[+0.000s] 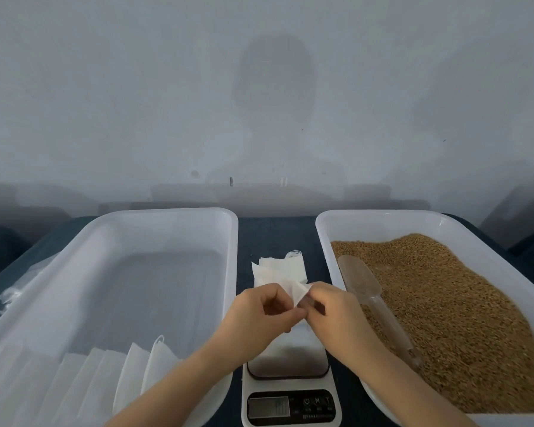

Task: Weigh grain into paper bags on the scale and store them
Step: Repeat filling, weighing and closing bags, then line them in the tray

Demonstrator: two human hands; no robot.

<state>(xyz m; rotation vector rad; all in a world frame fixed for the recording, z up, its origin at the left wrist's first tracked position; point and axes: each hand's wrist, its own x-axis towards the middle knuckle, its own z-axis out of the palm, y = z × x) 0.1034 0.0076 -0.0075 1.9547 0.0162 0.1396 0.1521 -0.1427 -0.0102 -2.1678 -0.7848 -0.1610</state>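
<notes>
Your fingertips (273,298) on both sides are curled in and pinch the top edge of one small white paper bag (295,291), centre frame, over the far end of the scale. The left hand (259,306) grips the left side of the mouth, the right hand (330,312) the right side. It looks like you're pulling the mouth apart.

Step, my read: opening an empty bag before filling. I see no grain in it.

What the next move needs:
- Spread the mouth wide enough to take a pour.
- Seat the bag on the plate of the white digital kitchen scale (290,408), bottom centre.
- Free one hand for the translucent plastic scoop (359,282) lying on the brown grain (460,318) in the white plastic tub (383,214) at right.
- The paper looks thin and will probably flop, so keep a hand on it while pouring.

Around you:
- A stack of flat white bags (278,268) sits on the dark blue tabletop (278,232) just beyond your hands, between the tubs.
- A second white plastic tub (167,212) at left has a row of white bags (130,374) leaning in its near end.

Hard to make out:
- The scale display is too blurred to read, so I can't tell whether it's on or zeroed.
- The plate is mostly covered by your hands and the bag, so I can't tell whether the bag's bottom touches it.
- I can't tell whether the bags in the left tub hold grain.
- The scoop handle's end runs behind your right forearm.
- The near edges of both tubs are cut off at the bottom of the frame.
- There is something clear and crumpled at far left outside the tub, and I can't identify it.
</notes>
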